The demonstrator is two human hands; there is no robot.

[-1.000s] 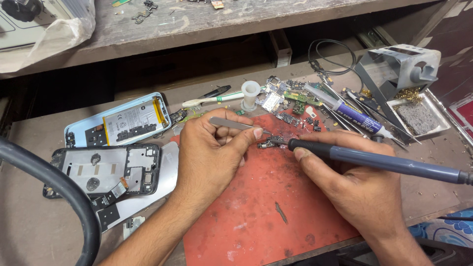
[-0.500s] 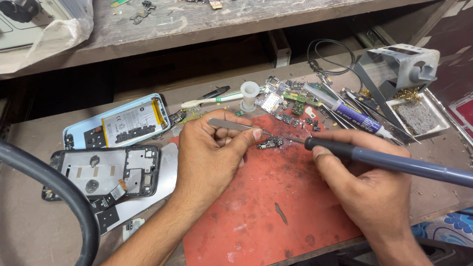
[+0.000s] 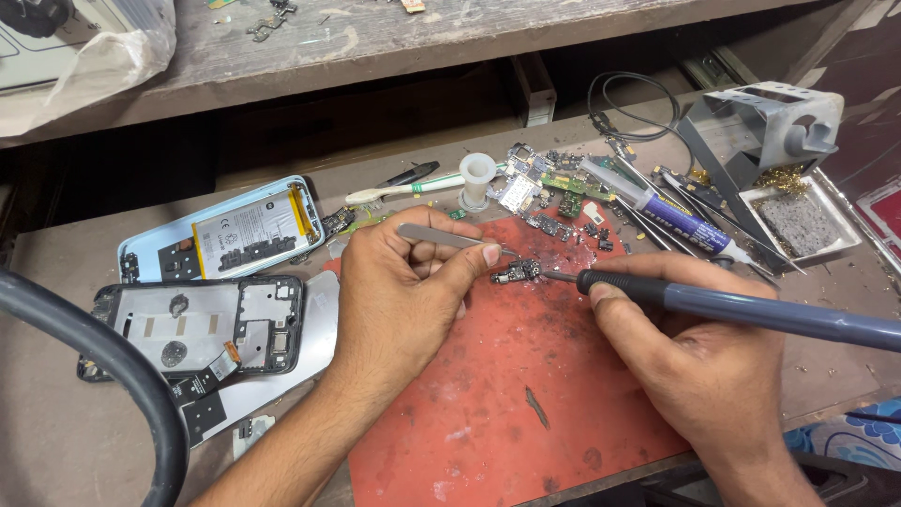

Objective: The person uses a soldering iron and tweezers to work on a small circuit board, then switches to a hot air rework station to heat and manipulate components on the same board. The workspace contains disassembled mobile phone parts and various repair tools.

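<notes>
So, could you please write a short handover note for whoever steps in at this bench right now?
Left hand: grips metal tweezers that pin a small circuit board on the red mat.
Right hand: holds the soldering iron, tip at the board's right edge.
Nearby: opened phone back with battery and black phone frame lie to the left; loose parts, a flux tube and the iron stand sit behind the mat.
Done: phone is apart, board is out.
Left: whether the joint is finished cannot be told; the phone is not reassembled.
</notes>
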